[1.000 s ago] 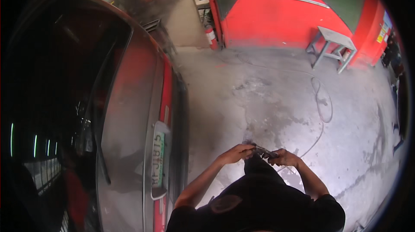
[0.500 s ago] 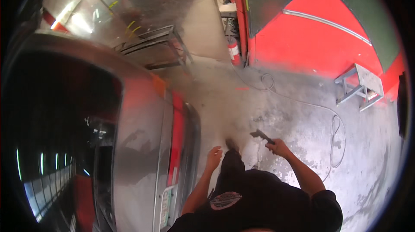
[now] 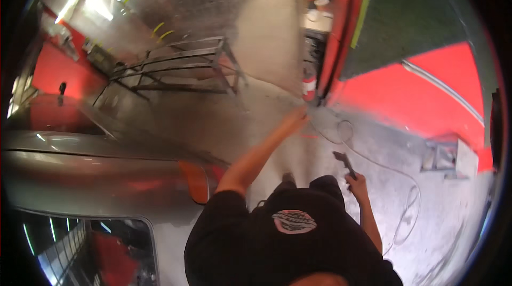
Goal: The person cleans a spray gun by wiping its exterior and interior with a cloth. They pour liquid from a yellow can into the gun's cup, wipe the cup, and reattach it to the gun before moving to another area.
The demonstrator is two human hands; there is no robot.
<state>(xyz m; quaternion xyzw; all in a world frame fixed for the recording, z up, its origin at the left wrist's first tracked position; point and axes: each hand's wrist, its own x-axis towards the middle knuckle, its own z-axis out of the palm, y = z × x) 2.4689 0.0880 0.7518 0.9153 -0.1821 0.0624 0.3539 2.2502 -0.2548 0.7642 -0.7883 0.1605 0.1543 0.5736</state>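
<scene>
My right hand (image 3: 356, 182), low in front of my body on the right, is closed round the handle of a dark hand tool (image 3: 346, 163). The tool has a wider, angled head pointing away from me; its exact kind does not show. Stretched far forward, my left hand (image 3: 300, 117) is smeared by motion, and its fingers cannot be made out. A grey car (image 3: 106, 174) stands close on my left, its orange corner lamp (image 3: 193, 182) beside my left upper arm.
A dark metal frame stand (image 3: 181, 65) is ahead on the left. A thin hose (image 3: 373, 162) loops over the concrete floor. A small grey step stool (image 3: 453, 157) sits by the red and green wall (image 3: 394, 81) at right. A red fire extinguisher (image 3: 309, 87) stands near the doorway.
My left hand has swung forward and right from beside the car's rear. My view and body have turned, showing more of the car's side. The dark tool stays in my right hand.
</scene>
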